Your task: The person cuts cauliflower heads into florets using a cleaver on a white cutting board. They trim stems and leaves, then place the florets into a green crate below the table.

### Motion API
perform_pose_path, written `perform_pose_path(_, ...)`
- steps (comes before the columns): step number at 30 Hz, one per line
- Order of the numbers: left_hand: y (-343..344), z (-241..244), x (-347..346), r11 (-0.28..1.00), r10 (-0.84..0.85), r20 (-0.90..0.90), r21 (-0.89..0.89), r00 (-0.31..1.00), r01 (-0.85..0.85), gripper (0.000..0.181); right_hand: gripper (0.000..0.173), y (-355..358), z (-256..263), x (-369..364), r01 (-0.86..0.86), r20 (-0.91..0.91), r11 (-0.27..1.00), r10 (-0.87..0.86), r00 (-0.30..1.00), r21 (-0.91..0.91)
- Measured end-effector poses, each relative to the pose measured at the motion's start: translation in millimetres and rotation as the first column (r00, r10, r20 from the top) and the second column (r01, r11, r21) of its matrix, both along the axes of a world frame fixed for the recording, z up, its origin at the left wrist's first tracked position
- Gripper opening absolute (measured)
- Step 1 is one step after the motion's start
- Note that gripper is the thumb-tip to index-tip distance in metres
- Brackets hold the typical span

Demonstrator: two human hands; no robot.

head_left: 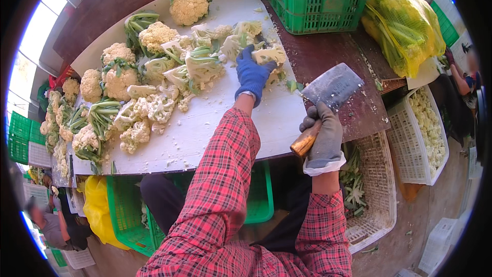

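Note:
My left hand (pixel 253 72), in a blue knit glove, reaches over the white board (pixel 230 123) with its fingers spread at a cut cauliflower piece (pixel 270 55); whether it grips the piece cannot be told. My right hand (pixel 326 134), in a grey glove, is closed around the wooden handle (pixel 306 138) of a cleaver, its broad blade (pixel 333 84) above the table's right part. Split cauliflower pieces (pixel 200 65) lie left of my left hand. Whole heads (pixel 119 80) with leaves sit farther left, and one head (pixel 190 4) stands at the back.
A green crate (pixel 315 4) and a yellow net bag of leaves (pixel 403 27) stand at the back right. A white crate of florets (pixel 426 134) is at the right. Below the table are a crate with leaves (pixel 378 200) and green crates (pixel 130 215). Other people work at both sides.

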State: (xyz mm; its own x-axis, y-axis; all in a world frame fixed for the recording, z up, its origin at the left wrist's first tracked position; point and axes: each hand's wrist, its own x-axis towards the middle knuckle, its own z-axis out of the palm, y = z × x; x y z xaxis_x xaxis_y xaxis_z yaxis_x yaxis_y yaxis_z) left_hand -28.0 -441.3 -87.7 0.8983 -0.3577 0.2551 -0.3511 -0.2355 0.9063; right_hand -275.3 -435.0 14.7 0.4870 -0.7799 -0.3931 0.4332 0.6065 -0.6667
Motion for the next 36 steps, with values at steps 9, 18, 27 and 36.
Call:
perform_pose_path(9,171.0,47.2,10.9,0.954,-0.242,-0.293,-0.247,0.925,0.171,0.055,0.015,10.7,-67.1,49.9,-0.408,-0.285,0.883,0.339,0.897,-0.233)
perform_pose_path(18,248.2,77.0,-18.2,0.682,-0.244,0.198,0.731,0.949,0.023,0.077,0.018,-30.4,-117.3,114.4,-0.585,-0.507,0.77,0.41,0.758,-0.252)
perform_pose_path(27,259.7,21.0,-53.9,0.926,-0.168,-0.064,0.331,0.984,0.18,0.105,0.01,20.2,-108.8,-7.1,-0.083,-0.26,0.997,0.082,0.962,0.006)
perform_pose_path(36,264.8,22.5,-69.2,0.935,-0.048,-0.02,0.35,0.999,0.052,0.092,0.011,100.3,-72.1,-13.9,-0.403,-0.494,0.887,0.252,0.832,-0.225)
